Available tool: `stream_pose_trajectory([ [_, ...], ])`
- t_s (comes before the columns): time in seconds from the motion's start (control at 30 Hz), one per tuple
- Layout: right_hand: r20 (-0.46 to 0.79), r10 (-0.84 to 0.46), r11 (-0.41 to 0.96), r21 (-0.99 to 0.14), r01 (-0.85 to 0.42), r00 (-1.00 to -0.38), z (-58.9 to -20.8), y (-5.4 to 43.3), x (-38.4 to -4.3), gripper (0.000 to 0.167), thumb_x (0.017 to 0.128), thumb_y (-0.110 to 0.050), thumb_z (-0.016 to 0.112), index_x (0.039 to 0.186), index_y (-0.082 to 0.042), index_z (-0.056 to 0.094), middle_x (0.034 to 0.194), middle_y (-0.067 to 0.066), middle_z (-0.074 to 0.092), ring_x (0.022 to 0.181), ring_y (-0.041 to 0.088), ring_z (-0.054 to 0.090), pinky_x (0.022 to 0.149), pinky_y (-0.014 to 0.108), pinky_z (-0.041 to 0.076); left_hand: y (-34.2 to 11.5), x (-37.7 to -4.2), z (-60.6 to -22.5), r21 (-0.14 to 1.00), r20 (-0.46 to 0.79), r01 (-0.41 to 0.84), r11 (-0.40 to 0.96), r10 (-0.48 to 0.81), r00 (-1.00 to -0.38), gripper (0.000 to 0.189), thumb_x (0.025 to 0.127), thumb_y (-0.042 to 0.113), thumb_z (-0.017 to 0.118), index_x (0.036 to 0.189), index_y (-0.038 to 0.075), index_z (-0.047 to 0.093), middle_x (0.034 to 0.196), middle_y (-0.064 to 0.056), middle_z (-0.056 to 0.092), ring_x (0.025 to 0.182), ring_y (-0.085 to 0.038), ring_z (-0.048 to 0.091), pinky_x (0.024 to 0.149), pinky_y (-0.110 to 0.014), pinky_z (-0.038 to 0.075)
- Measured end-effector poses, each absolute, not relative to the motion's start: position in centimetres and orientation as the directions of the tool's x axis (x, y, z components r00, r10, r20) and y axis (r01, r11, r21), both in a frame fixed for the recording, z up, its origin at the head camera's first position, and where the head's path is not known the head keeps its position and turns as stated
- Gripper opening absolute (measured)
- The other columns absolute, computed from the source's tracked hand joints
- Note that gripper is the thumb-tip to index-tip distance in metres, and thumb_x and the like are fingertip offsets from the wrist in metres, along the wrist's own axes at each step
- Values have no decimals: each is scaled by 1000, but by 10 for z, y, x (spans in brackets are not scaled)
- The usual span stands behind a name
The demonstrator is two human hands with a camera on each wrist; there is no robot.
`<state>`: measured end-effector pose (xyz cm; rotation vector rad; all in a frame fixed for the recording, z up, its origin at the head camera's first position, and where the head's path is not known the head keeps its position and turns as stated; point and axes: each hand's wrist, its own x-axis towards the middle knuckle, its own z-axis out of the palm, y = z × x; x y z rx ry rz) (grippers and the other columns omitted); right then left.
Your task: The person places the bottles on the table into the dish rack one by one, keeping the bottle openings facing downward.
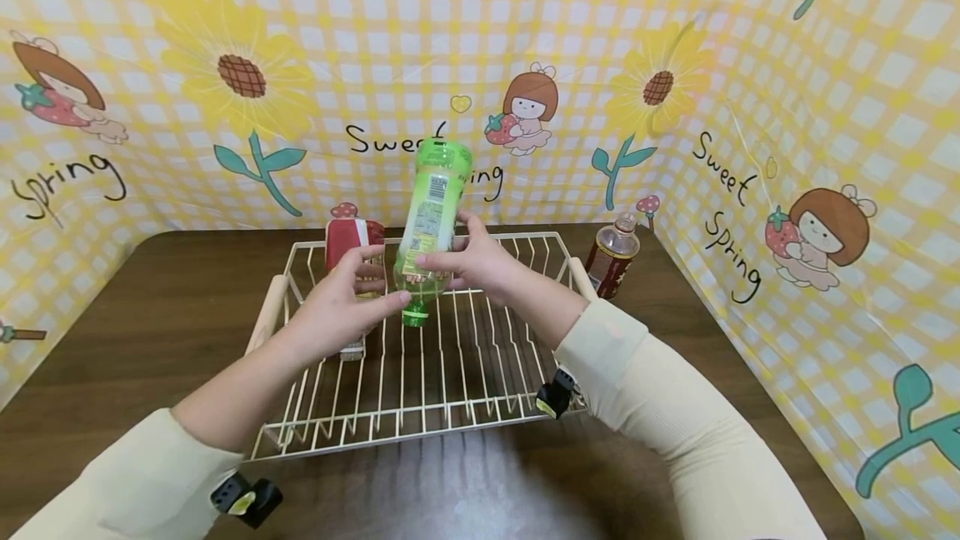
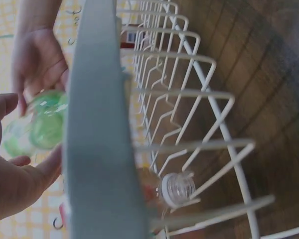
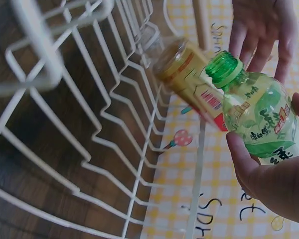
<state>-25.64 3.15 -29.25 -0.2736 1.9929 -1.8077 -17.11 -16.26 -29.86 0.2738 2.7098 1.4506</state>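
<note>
A green plastic bottle (image 1: 429, 219) is held upside down and slightly tilted over a cream wire rack (image 1: 267, 315). My right hand (image 1: 483, 261) grips its side, the thumb across the label. My left hand (image 1: 337, 307) is beside the bottle with fingers spread, its thumb tip near the neck; whether it touches cannot be told. In the right wrist view the green bottle (image 3: 261, 117) has an uncapped-looking neck. A bottle with a red and yellow label (image 3: 194, 82) stands neck down in the rack's left part, partly hidden behind my left hand in the head view.
A bottle with a dark red label (image 1: 613, 257) stands upright on the brown table (image 1: 97, 357), right of the rack. Wooden handles flank the rack. A yellow checked cloth (image 1: 390, 48) with printed flowers and figures hangs behind and at the sides.
</note>
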Motion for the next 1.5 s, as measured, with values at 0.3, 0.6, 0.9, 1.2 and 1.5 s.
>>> stream_pose_trajectory([
  [0.3, -221, -392, 248, -960, 128, -893, -304, 33, -265, 97, 85, -11, 75, 155, -18, 9, 136, 21, 48, 107, 28, 60, 92, 45, 54, -202, -167, -294, 813, 88, 124, 570, 91, -992, 64, 99, 28, 57, 148, -3, 30, 143, -32, 41, 131, -48, 42, 103, -60, 41],
  [0.6, -222, -407, 278, -954, 111, -886, -316, 36, -277, 96, 83, -10, 77, 153, -18, 11, 131, 21, 50, 106, 28, 59, 96, 51, 51, -255, -174, -314, 725, 22, 32, 688, 23, -999, 71, 102, 34, 46, 149, -13, 20, 146, -40, 31, 131, -54, 35, 104, -64, 35],
  [0.9, -246, -421, 341, -935, 99, -873, -327, 40, -283, 100, 81, -9, 78, 154, -17, 11, 130, 22, 53, 116, 34, 57, 100, 56, 47, -270, -177, -349, 784, -113, -82, 615, 11, -994, 75, 101, 20, 40, 150, -14, -4, 153, -41, 15, 135, -50, 28, 109, -60, 31],
  [1.2, -284, -437, 386, -916, 108, -853, -330, 38, -282, 102, 82, -11, 78, 156, -16, 8, 132, 23, 49, 117, 35, 56, 99, 52, 49, -266, -176, -356, 863, -94, -81, 499, 1, -996, 73, 102, 16, 36, 151, -10, -11, 158, -35, -2, 143, -49, 12, 115, -62, 19],
  [1.5, -311, -457, 399, -909, 121, -833, -338, 33, -281, 102, 82, -8, 77, 155, -16, 7, 127, 23, 54, 109, 32, 61, 94, 49, 52, -264, -175, -357, 877, -93, -89, 472, -14, -996, 72, 101, 13, 36, 151, -10, -10, 158, -34, -4, 145, -48, 7, 117, -60, 13],
])
